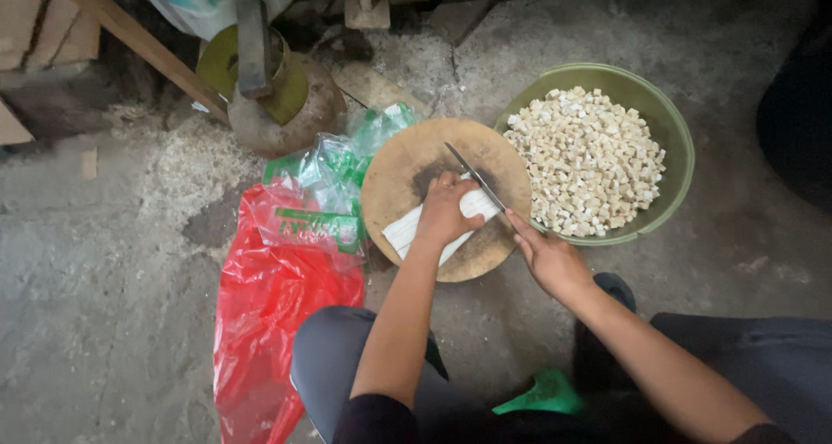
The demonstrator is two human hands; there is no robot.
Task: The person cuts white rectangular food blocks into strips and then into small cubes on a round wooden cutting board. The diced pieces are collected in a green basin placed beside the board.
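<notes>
- Grey-trousered knee [334,357] and two bare forearms sat closest to the lens; person crouched over a concrete floor [104,323].
- Left hand [446,212] lay pressed flat on a pale white block [407,232], fingers curled over its top, pinning it down rather than gripping round it.
- White block rested on a round wooden chopping board [407,162], running from the board's lower left toward its middle; board lay directly on the floor.
- Right hand [548,258] was clenched round the handle of a knife [475,177]; index finger stretched along the handle toward the blade.
- Knife blade angled up and left across the board, just beside the left hand's fingertips, at the block's right end. Could not tell whether the edge was touching the block.
- Green bowl [676,132] stood touching the board's right edge, heaped with small pale cubes [589,158].
- Clear bags with green print [334,175] lay crumpled at the board's left edge, partly over a red plastic bag [269,323] spread on the floor.
- Rusty round vessel with a yellow-green top [277,97] stood behind the bags, sawdust scattered near it.
</notes>
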